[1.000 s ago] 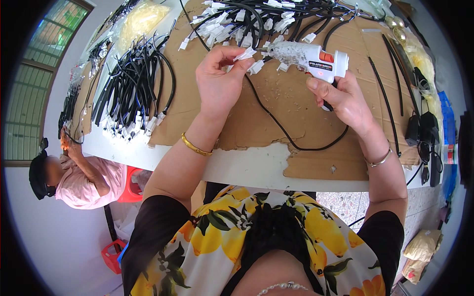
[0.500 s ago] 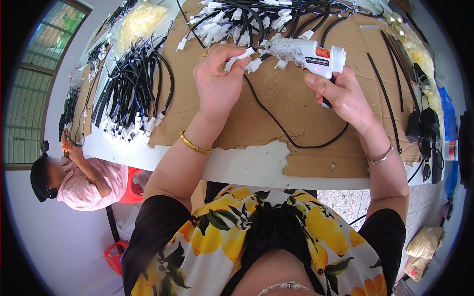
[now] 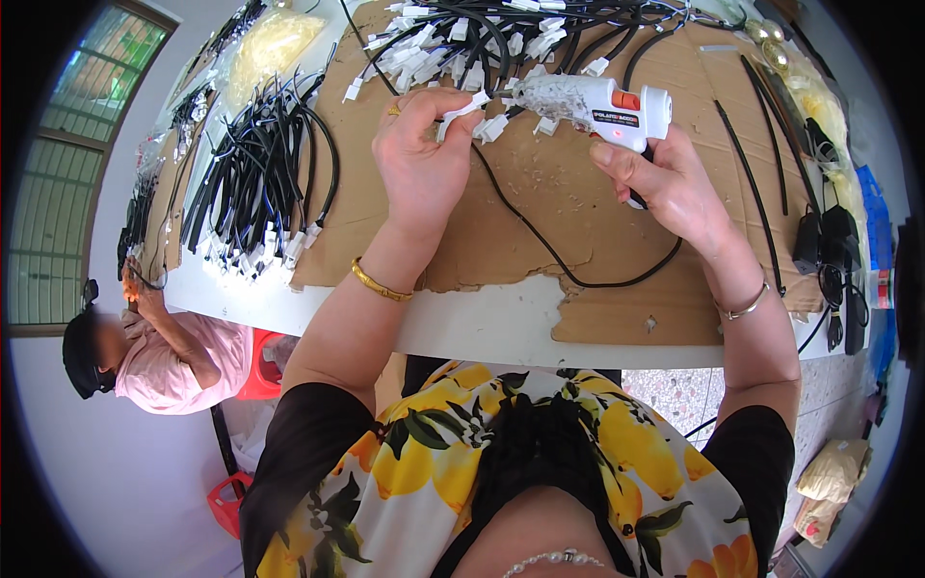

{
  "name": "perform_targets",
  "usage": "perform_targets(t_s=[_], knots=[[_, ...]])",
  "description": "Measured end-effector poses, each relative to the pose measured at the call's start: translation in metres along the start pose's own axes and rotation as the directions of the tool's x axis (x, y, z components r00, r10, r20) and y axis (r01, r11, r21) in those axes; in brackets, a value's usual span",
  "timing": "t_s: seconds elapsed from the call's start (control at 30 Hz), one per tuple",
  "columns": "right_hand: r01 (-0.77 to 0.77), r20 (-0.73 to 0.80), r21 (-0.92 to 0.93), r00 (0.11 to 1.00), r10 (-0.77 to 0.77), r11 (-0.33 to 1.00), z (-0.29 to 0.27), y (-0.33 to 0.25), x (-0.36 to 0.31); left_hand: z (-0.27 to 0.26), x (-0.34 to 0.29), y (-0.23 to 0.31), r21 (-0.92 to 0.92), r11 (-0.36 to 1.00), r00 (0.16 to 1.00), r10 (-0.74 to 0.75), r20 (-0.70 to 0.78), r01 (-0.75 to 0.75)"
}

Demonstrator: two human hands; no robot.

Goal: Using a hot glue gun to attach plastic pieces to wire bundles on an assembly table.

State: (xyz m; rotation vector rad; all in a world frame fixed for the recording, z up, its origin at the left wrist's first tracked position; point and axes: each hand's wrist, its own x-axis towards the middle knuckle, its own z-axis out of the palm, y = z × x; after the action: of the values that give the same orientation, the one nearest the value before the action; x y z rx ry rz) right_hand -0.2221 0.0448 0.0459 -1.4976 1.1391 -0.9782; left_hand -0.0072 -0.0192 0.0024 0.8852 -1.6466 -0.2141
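My right hand (image 3: 655, 178) is closed round the handle of a white hot glue gun (image 3: 588, 101) with an orange part on top. The gun points left, its nozzle close beside a small white plug connector (image 3: 464, 109). Thumb and fingers of my left hand (image 3: 424, 159) pinch that connector; whether the nozzle touches it I cannot tell. Just past my fingertips, more white connectors (image 3: 489, 128) lie on the cardboard. A thin black cord (image 3: 559, 260) curves across the cardboard below the gun.
Black cables with white connectors (image 3: 434, 48) pile up at the far edge; another bundle (image 3: 265, 173) lies left. Torn cardboard (image 3: 636, 313) covers much of the white table (image 3: 462, 332). Black adapters (image 3: 829, 241) and long black strips (image 3: 752, 183) are at right. A person in pink (image 3: 183, 361) works at left.
Both hands keep their grips, with the glue gun and the connector shifted very slightly left. Otherwise the scene looks the same.
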Motion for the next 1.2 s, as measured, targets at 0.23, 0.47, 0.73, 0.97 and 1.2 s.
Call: perform_targets(t_s=[0.23, 0.47, 0.73, 0.97, 1.2], knots=[[0.015, 0.029, -0.034, 0.999, -0.014, 0.999, -0.001, 0.002, 0.002, 0.000, 0.001, -0.001, -0.012, 1.000, 1.000, 0.012, -0.017, -0.012], [0.031, 0.005, -0.016, 0.999, -0.031, 0.999, 0.000, 0.001, 0.001, 0.000, -0.001, -0.002, -0.089, 0.994, 0.997, -0.071, -0.020, 0.069], [0.065, -0.046, 0.019, 0.997, -0.064, 0.998, 0.001, 0.001, 0.000, -0.002, -0.001, 0.003, -0.336, 0.864, 0.927, -0.346, 0.144, 0.375], [0.077, -0.030, 0.048, 0.997, -0.076, 0.996, -0.001, 0.007, 0.001, -0.002, 0.001, 0.007, -0.495, 0.710, 0.865, -0.393, 0.313, 0.501], [0.057, -0.045, 0.067, 0.998, -0.054, 0.996, 0.000, 0.004, 0.000, -0.003, 0.001, 0.010, -0.483, 0.654, 0.812, -0.435, 0.390, 0.582]])
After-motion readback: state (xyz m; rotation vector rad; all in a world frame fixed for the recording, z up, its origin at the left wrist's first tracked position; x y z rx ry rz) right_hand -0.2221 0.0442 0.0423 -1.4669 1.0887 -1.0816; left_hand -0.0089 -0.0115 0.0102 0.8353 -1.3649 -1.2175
